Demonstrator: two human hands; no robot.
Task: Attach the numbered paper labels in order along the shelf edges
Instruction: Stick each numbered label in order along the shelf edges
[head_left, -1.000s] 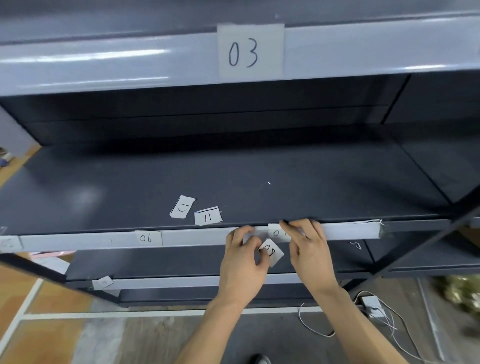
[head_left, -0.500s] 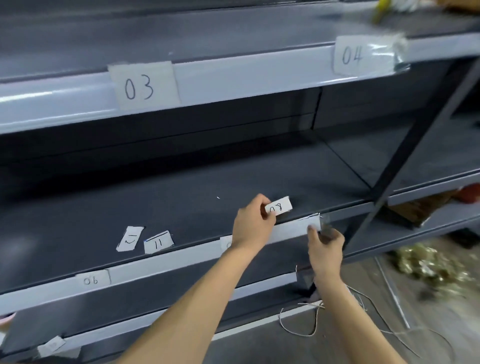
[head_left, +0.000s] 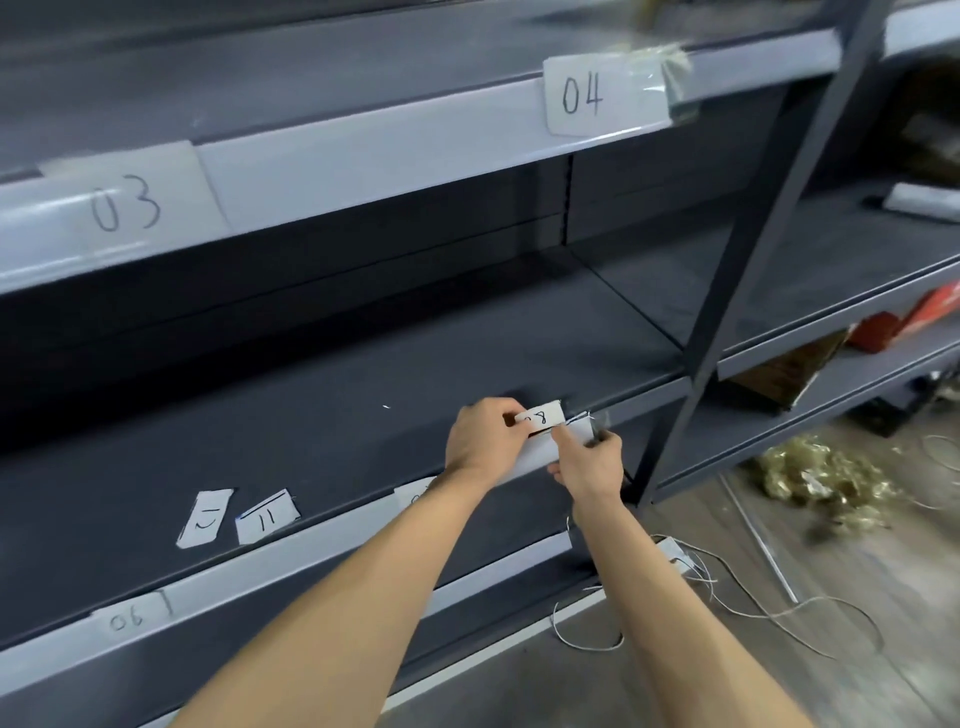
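At shelf edge (head_left: 537, 453) end, left hand (head_left: 483, 441) pinching 08 label (head_left: 544, 415), right hand (head_left: 589, 462) grip unclear

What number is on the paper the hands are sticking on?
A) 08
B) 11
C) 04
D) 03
A: the label pinched by the left hand at the shelf edge reads 08.
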